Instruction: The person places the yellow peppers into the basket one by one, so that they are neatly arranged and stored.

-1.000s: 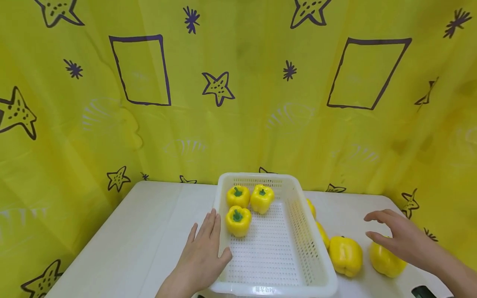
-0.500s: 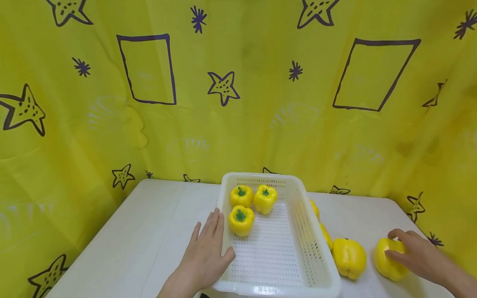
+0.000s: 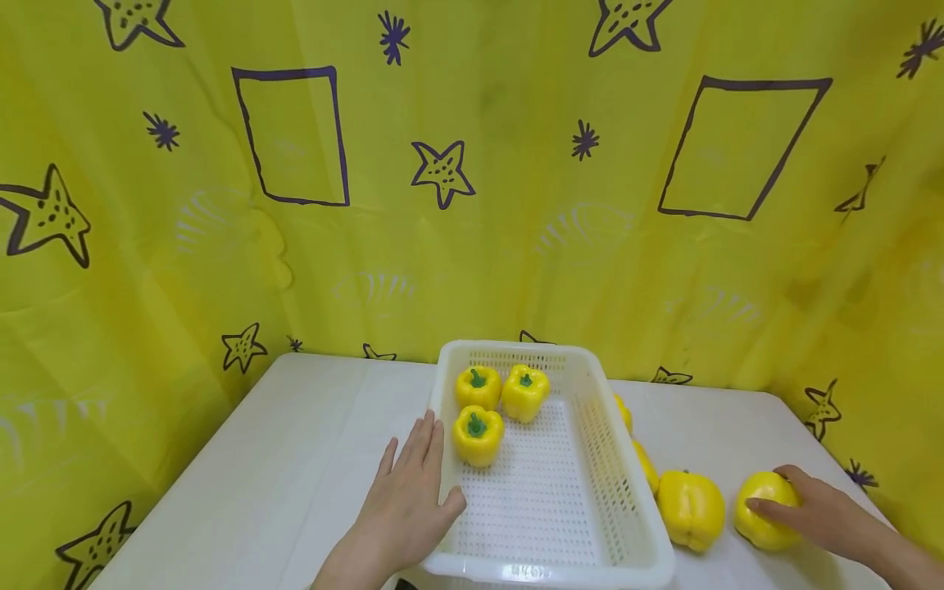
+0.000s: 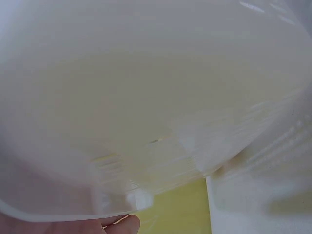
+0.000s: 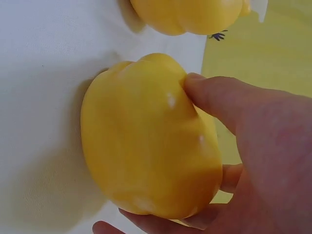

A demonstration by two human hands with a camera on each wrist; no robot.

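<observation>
At the right of the head view, my right hand [image 3: 829, 512] grips a yellow bell pepper [image 3: 760, 487], thumb on one side and fingers round the other. In the right wrist view the same pepper [image 5: 146, 141] lies on its side by the white tabletop. My left hand [image 3: 406, 500] rests along the left rim of a white perforated basket [image 3: 546, 572], fingers straight and thumb over the edge. Three yellow bell peppers [image 3: 478, 437] with green stems stand in the basket's far left part. The basket wall [image 4: 146, 97] fills most of the left wrist view.
Just left of the gripped pepper lies another yellow bell pepper [image 3: 691, 510]. More yellow peppers [image 3: 643, 467] show partly behind the basket's right wall. A yellow curtain [image 3: 509, 270] with star drawings hangs behind the white table [image 3: 295, 459].
My right hand has come down from above the pepper and taken hold of it. The left hand stays on the basket rim. The head view has shifted slightly.
</observation>
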